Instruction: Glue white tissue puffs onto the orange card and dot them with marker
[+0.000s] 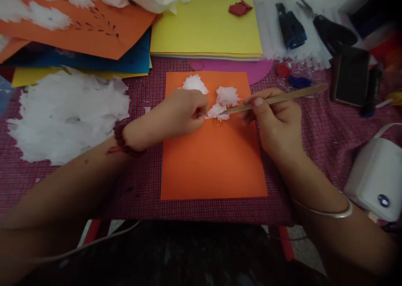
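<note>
An orange sheet of paper (pixel 213 164) lies in front of me, with several white jagged-edged paper flowers on its upper half. One paper flower (pixel 194 83) is at the top, partly behind my left hand, and another (pixel 227 96) sits to its right. My left hand (pixel 185 110) is closed, its fingertips pinching at the left edge of the lowest white paper flower (pixel 218 112). In my right hand (pixel 274 118), a flat tapered wooden stick (pixel 282 97) is held between thumb and fingers. Its narrow tip touches that lowest flower. My left fingertips are partly hidden.
At left lies a pile of white paper cut-outs (pixel 69 114). Behind are a decorated orange sheet (pixel 94 30) and a yellow paper stack (pixel 204 26). To the right are pliers (pixel 333 30), a dark-handled tool (pixel 290 28), a phone (pixel 350 76) and a white device (pixel 377 177).
</note>
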`<state>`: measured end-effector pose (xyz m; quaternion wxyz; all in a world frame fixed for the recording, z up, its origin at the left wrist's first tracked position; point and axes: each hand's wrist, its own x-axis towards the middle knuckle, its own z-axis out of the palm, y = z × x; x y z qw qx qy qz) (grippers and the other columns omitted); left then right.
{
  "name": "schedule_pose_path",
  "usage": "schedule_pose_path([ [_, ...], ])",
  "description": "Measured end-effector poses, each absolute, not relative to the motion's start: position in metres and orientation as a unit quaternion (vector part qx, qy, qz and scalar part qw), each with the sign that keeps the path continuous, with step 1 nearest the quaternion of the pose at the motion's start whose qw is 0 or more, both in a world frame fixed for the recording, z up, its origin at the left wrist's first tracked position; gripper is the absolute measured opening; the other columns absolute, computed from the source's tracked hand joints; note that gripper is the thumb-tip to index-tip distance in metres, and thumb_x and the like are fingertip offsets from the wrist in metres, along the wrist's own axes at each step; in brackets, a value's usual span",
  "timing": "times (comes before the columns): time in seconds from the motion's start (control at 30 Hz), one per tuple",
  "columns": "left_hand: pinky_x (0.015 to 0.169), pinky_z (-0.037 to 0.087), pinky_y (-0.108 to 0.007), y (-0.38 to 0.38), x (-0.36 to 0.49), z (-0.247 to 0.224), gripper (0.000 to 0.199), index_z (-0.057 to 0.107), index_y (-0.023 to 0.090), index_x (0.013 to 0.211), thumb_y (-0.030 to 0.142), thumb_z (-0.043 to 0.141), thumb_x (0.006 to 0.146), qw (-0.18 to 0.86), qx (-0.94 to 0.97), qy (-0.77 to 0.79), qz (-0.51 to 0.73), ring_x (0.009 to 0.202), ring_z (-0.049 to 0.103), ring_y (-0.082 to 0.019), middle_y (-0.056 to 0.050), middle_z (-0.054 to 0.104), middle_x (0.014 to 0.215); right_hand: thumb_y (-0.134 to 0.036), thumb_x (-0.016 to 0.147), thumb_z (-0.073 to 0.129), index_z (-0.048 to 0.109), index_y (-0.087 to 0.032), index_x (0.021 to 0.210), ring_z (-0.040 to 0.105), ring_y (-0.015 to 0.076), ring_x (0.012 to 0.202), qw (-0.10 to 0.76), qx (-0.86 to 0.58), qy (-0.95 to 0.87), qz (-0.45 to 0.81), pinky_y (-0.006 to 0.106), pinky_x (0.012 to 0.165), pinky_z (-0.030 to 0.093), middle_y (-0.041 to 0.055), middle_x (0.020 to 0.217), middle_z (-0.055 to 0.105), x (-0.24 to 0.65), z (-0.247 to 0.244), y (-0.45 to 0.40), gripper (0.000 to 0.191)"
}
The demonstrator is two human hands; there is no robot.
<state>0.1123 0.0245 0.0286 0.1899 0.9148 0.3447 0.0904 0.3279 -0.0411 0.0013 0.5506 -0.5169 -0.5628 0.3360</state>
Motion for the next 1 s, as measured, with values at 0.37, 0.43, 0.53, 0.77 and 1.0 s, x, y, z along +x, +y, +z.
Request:
schedule_pose_path([
  [0.37,0.059,0.034,-0.026,0.037,0.115,0.034,0.015,0.074,0.017,0.076,0.01,0.06,0.077,0.4,0.839,0.351,0.117,0.062,0.051,-0.012,0.002,0.062,0.065,-0.056,0.092,0.064,0.069,-0.026,0.085,0.062,0.0131,0.057,0.504,-0.524,-0.616,0.304,0.029,0.054,0.051,0.0006,0.073,0.071,0.326,-0.004,-0.04,0.031],
  [0.43,0.064,0.038,-0.025,0.038,0.119,0.03,0.016,0.075,0.018,0.077,0.01,0.061,0.077,0.387,0.845,0.342,0.135,0.067,0.056,-0.013,0.001,0.065,0.069,-0.056,0.092,0.063,0.069,-0.026,0.085,0.063,0.0134,0.057,0.505,-0.531,-0.612,0.298,0.029,0.055,0.051,0.001,0.074,0.072,0.327,-0.004,-0.04,0.032],
  [0.53,0.067,0.04,-0.025,0.038,0.125,0.022,0.015,0.075,0.018,0.081,0.01,0.062,0.077,0.399,0.843,0.324,0.159,0.07,0.059,-0.013,0.0,0.068,0.074,-0.056,0.092,0.064,0.068,-0.025,0.085,0.063,0.0137,0.057,0.505,-0.535,-0.608,0.298,0.029,0.055,0.05,0.001,0.073,0.072,0.327,-0.003,-0.039,0.032],
  [0.77,0.064,0.044,-0.024,0.038,0.138,0.001,0.016,0.063,0.016,0.082,0.003,0.061,0.073,0.436,0.801,0.357,0.2,0.069,0.059,-0.012,0.0,0.066,0.073,-0.04,0.095,0.065,0.069,-0.025,0.084,0.062,0.0136,0.057,0.565,-0.524,-0.572,0.281,0.029,0.055,0.05,0.0001,0.069,0.068,0.326,0.003,-0.044,0.02],
  [1.0,0.062,0.043,-0.024,0.034,0.14,0.002,0.009,0.06,0.016,0.077,0.007,0.063,0.078,0.443,0.795,0.351,0.22,0.066,0.058,-0.011,0.0,0.065,0.071,-0.044,0.098,0.058,0.068,-0.027,0.087,0.063,0.0156,0.062,0.512,-0.513,-0.641,0.252,0.033,0.061,0.051,0.0005,0.074,0.068,0.324,0.003,-0.052,0.023],
])
